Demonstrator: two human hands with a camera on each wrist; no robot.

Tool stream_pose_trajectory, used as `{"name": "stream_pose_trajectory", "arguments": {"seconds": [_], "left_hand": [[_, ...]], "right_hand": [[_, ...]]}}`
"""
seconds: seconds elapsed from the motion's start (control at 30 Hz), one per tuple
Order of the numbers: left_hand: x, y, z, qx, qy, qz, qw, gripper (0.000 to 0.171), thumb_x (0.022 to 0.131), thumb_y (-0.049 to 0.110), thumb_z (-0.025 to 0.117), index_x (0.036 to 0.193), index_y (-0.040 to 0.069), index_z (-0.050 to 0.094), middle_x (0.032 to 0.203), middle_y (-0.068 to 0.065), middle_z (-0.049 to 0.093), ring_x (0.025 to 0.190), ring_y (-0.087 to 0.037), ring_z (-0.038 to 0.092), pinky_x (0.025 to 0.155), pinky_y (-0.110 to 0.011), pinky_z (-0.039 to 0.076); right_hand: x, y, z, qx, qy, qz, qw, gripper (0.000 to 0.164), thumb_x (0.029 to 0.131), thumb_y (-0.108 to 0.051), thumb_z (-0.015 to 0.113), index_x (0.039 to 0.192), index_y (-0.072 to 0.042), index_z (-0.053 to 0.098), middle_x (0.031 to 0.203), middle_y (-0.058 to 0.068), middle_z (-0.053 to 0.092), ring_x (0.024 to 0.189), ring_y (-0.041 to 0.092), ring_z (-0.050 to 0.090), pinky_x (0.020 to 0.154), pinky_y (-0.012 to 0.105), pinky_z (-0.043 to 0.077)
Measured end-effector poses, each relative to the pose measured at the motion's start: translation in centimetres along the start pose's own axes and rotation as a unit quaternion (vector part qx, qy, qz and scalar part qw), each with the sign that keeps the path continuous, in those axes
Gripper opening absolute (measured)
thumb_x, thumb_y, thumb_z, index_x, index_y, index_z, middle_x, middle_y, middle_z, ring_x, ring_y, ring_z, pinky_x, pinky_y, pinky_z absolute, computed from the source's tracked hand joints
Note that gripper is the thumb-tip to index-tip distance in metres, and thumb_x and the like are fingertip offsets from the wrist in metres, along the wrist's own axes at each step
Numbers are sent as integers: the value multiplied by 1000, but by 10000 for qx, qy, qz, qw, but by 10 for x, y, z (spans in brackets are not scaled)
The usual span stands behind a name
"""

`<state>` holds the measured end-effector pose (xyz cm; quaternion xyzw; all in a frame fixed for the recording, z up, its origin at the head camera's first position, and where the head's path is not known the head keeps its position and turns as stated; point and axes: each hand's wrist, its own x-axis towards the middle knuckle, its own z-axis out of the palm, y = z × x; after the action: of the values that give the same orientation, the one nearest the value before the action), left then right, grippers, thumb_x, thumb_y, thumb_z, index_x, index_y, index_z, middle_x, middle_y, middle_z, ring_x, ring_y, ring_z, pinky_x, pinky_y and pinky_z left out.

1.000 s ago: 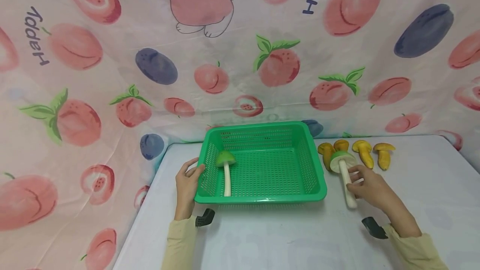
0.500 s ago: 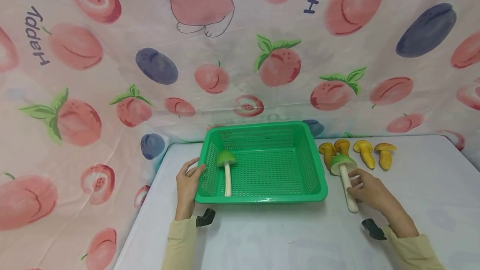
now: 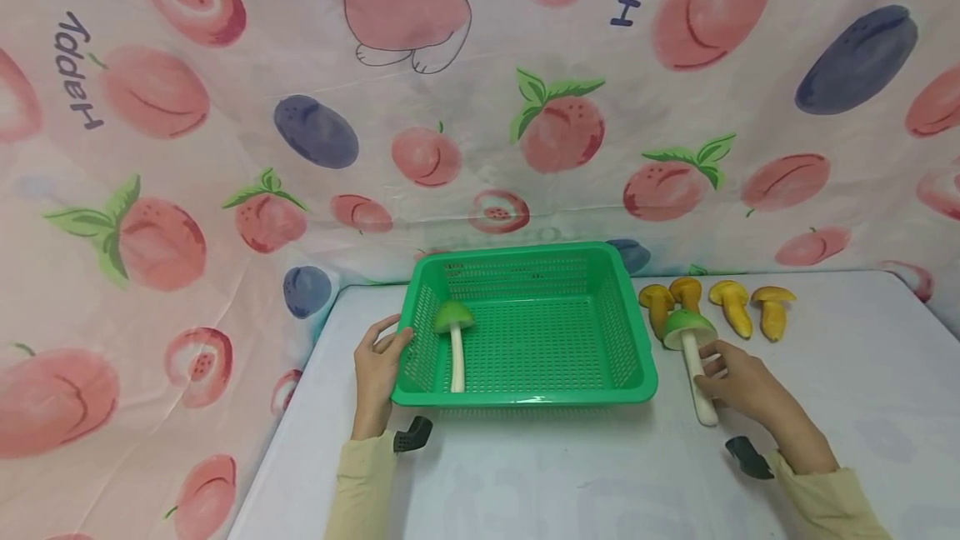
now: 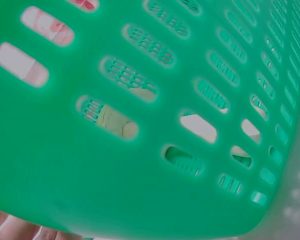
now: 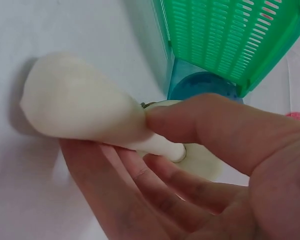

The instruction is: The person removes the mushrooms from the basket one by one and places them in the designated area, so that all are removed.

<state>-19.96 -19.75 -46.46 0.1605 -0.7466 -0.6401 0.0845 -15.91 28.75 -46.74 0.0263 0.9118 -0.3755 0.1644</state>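
In the head view, my left hand [image 3: 377, 373] grips the left rim of a green plastic basket [image 3: 525, 398]. A mushroom [image 3: 457, 357] with a green cap and long white stem lies inside, near that left wall. To the right of the basket, my right hand [image 3: 742, 377] holds a second green-capped mushroom [image 3: 690, 332] by its stem, cap pointing away from me. The right wrist view shows the thumb on one side of the thick white stem [image 5: 85, 102] and fingers below it. Through slots in the basket wall [image 4: 90, 175], the left wrist view shows pale parts of the mushroom inside.
Behind the held mushroom lie two brownish-yellow mushrooms [image 3: 658, 307], which its cap partly overlaps. Two yellow mushrooms [image 3: 731, 308] are further right. A fruit-patterned cloth [image 3: 495, 132] hangs behind the white table [image 3: 525, 473].
My right hand and the mushroom in it have shifted slightly toward me. The left hand keeps its place on the basket rim, and the basket has not visibly moved on the table.
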Motion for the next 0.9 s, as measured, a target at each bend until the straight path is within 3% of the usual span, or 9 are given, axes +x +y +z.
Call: {"name": "stream_pose_trajectory", "arguments": {"seconds": [0.37,0.6,0.9], "left_hand": [[0,1,0,5,21,-53,10000,38,93,28,71,129,20,64,110,-10,73,88,-12,67,75,-26,52],[-1,1,-1,41,1,-11,10000,38,93,28,70,130,20,64,113,-12,73,91,-14,67,78,-27,51],[0,1,0,13,3,-48,10000,37,93,28,70,129,21,64,111,-11,73,90,-13,67,76,-26,51]], "right_hand": [[-8,-5,-3,-311,70,-103,9994,44,94,-14,63,122,16,49,99,24,63,77,20,65,66,38,55],[-10,-15,-10,-823,461,-459,9945,38,94,-17,64,115,13,54,93,19,66,78,24,63,64,38,50],[-13,-34,-14,-749,684,-731,9922,39,94,-19,64,116,12,56,91,13,64,80,25,61,64,35,48]]}}
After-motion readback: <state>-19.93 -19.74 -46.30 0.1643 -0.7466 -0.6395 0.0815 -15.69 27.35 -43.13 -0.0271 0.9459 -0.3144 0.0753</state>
